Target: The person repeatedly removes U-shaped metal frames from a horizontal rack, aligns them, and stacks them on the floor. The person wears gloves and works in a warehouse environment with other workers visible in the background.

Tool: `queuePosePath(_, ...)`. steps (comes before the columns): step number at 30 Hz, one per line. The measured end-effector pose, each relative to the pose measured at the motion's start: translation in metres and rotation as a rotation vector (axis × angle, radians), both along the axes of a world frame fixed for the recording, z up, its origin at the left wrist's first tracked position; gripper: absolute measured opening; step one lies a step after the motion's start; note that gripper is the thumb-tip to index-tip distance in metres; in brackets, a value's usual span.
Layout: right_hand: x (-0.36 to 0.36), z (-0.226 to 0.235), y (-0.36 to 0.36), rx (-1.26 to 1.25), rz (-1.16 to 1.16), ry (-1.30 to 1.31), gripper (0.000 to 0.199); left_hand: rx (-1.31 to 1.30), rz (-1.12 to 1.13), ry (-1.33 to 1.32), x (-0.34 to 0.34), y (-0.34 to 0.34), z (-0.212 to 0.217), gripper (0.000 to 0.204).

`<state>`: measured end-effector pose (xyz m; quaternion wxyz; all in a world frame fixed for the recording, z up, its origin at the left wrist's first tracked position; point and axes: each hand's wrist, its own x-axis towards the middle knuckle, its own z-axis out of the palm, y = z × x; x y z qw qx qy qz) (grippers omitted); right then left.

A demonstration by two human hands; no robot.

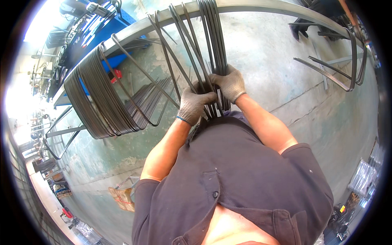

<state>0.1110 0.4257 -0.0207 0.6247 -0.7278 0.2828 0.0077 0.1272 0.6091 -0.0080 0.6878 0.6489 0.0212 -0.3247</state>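
Both gloved hands are closed together around a bundle of bent dark steel rods (212, 45) at centre, which hangs over a long grey steel beam (261, 6) running across the far side. The left hand (194, 104) grips the rods low, while the right hand (231, 83) clamps them just beside it. A larger stack of rod loops (102, 100) hangs at left. A cardboard box (121, 199) with red markings sits on the floor, near left.
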Motion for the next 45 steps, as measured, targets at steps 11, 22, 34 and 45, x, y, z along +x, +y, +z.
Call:
queuePosePath(11, -0.018, -0.001, -0.022, -0.174, 0.071, 0.075, 0.044, -0.048, 0.002, 0.117, -0.003, 0.022, -0.017, 0.035)
queuePosePath(22, -0.085, -0.097, -0.006, 0.213, 0.064, 0.022, 0.038, 0.193, 0.055, -0.148, -0.011, 0.021, -0.023, 0.036)
queuePosePath(34, -0.071, -0.14, 0.006, 0.08, -0.072, -0.086, 0.023, 0.175, 0.205, -0.086, 0.012, 0.13, -0.069, 0.042)
queuePosePath(45, -0.085, -0.134, -0.068, -0.071, -0.163, -0.073, 0.024, 0.173, 0.226, -0.256, 0.035, 0.101, -0.049, 0.03)
